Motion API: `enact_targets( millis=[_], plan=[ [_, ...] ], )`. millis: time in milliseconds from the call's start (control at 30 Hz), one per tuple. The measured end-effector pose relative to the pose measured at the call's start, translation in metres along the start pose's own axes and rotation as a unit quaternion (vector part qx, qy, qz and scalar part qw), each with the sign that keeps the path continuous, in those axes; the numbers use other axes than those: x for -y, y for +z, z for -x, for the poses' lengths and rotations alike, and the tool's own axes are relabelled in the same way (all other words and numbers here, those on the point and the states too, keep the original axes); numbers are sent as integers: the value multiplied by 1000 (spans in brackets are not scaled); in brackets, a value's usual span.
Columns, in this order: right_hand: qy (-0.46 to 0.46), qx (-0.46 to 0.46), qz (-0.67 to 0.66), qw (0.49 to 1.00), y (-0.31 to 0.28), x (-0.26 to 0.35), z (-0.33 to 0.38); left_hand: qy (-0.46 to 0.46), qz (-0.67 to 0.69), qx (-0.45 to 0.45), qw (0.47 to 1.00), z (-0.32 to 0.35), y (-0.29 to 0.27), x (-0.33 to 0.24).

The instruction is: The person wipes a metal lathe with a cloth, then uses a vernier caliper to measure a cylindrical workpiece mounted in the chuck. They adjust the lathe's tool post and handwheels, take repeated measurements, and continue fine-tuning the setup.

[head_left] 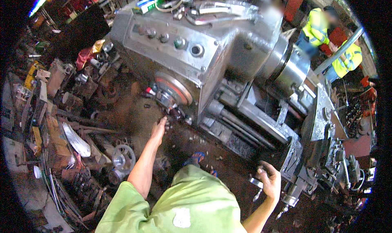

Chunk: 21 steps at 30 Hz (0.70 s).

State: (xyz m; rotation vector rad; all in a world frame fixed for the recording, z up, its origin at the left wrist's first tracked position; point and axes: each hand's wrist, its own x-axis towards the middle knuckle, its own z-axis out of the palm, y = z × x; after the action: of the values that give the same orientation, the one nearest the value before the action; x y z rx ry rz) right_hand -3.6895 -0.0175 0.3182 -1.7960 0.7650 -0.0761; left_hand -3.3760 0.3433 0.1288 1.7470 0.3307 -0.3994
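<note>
My left hand [158,131] reaches to the front of a large grey metal lathe [171,45]. Its fingers stretch up just below a lever with a dark knob [174,112], beside a round dial with a red ring [174,89]. Whether the fingertips touch the lever, I cannot make out. On the right, my right hand [270,183] is held up with its fingers curled and the thumb bent inward. Close against its left side is a shiny metal crank handle [256,181]. What lies inside those curled fingers is hidden.
The round chuck [295,67] and long lead screw [249,126] lie on the lathe's right. Metal scraps, blocks and a wheel [123,157] crowd the left. Tools and hoses cover the lathe top. Two people in yellow vests [316,26] stand at far right.
</note>
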Motion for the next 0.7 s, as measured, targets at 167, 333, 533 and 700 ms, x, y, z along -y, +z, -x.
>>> enact_targets(
  millis=[167,333,533,700],
  plan=[
    [-104,44,122,986,6,23,-14,-93,144,-22,985,-102,41,10],
    [-134,66,133,980,5,9,-6,-32,149,-152,977,-151,56,30],
    [0,82,25,996,-5,-21,23,141,46,-186,971,20,16,2],
    [-86,91,76,989,9,-32,20,136,-255,-89,953,182,39,7]
  ],
)
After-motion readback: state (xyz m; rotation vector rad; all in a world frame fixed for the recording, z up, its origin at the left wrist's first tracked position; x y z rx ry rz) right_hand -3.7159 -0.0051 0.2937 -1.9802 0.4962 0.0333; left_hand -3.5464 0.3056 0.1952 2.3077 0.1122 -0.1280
